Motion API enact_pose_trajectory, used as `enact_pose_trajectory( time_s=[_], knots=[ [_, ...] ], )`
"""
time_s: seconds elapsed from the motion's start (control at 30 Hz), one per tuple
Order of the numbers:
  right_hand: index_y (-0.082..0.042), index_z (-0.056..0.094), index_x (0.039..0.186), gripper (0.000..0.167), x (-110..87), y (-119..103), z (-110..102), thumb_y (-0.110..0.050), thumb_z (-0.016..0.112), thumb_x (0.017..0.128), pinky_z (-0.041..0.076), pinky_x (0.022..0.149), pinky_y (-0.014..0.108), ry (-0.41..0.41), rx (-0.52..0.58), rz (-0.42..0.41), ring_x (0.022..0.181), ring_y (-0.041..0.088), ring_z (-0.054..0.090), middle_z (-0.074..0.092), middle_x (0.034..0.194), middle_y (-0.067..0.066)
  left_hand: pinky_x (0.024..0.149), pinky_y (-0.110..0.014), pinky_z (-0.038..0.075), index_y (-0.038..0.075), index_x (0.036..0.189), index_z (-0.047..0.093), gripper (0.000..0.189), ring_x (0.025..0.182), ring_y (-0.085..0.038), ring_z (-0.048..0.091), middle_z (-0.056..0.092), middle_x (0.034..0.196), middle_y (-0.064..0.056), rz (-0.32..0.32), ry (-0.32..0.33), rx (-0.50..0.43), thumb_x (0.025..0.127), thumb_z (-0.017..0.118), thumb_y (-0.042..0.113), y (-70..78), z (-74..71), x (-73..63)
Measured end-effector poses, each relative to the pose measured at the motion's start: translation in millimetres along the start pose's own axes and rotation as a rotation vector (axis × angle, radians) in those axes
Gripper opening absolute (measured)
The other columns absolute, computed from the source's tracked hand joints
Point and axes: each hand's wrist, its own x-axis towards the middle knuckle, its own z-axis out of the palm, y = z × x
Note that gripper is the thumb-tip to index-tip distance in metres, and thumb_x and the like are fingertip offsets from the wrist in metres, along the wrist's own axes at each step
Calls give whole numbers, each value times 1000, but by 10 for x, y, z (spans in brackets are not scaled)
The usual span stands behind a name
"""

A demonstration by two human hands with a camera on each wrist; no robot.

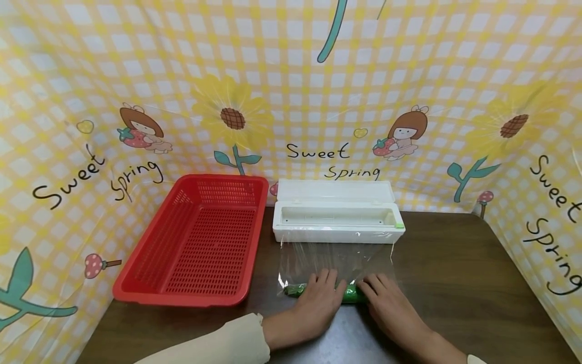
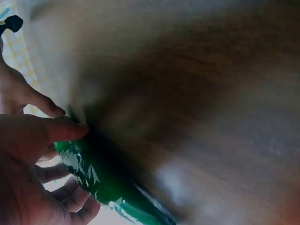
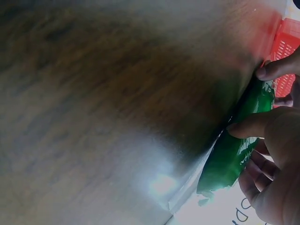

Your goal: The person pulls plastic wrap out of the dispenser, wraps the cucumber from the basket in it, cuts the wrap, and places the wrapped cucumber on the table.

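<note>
A green cucumber (image 1: 351,294) with a shiny layer of plastic wrap around it lies crosswise low on the table. My left hand (image 1: 318,304) holds it left of its middle, thumb on the near side and fingers over the far side. Toward its right end my right hand (image 1: 392,306) grips it the same way, covering that end in the head view. Clear plastic wrap (image 1: 334,257) stretches from the cucumber back to a white wrap dispenser (image 1: 338,235) with its lid raised. In the right wrist view, the wrapped cucumber (image 3: 222,164) shows between thumbs and fingers.
A red perforated basket (image 1: 256,242) stands left of the dispenser. A small green piece (image 1: 399,226) sits at the dispenser's right front edge. Yellow checked cloth (image 1: 313,101) hangs behind and at both sides of the dark wooden table (image 1: 468,283).
</note>
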Motion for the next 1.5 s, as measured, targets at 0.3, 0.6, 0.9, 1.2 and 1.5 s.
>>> enact_pose_trajectory(
  time_s=[0.3, 0.6, 0.9, 1.2, 1.5],
  knots=[
    [-9, 65, 118, 49, 8, -11, 9, -11, 81, 72, 50, 79, 36, -25, -38, 0, 98, 17, 54, 59, 109, 0, 64, -26, 33, 16, 105, 63, 22, 90, -15, 48, 53, 101, -1, 3, 79, 81, 87, 75, 17, 4, 89, 3],
    [-9, 64, 117, 50, 51, -13, 15, -11, 81, 70, 49, 76, 37, -19, -45, 4, 97, 19, 53, 57, 107, 1, 65, -27, 38, 13, 104, 66, 14, 89, -15, 50, 54, 101, -1, 16, 47, 64, 90, 70, 13, -18, 73, 28],
    [-8, 61, 117, 55, 107, -31, -3, -15, 87, 69, 49, 77, 38, -50, -69, 50, 99, 23, 54, 58, 111, 5, 63, -24, 33, 12, 100, 65, 18, 85, -14, 44, 52, 100, -2, -8, -43, -93, 87, 70, 0, -75, 7, 79],
    [-7, 63, 118, 58, 177, -84, 45, -17, 88, 66, 51, 85, 45, -7, -40, 24, 103, 27, 54, 57, 114, 7, 65, -25, 32, 10, 108, 68, 25, 87, -15, 44, 54, 105, -3, -43, -142, -217, 85, 72, 1, -115, -108, 126],
    [-10, 61, 106, 39, 262, -109, 45, -12, 81, 73, 49, 79, 38, -17, -47, 17, 97, 21, 54, 56, 104, 2, 66, -24, 32, 10, 108, 70, 34, 88, -15, 45, 52, 101, -1, -74, -143, -249, 75, 78, 5, -128, -150, 153]
  ],
)
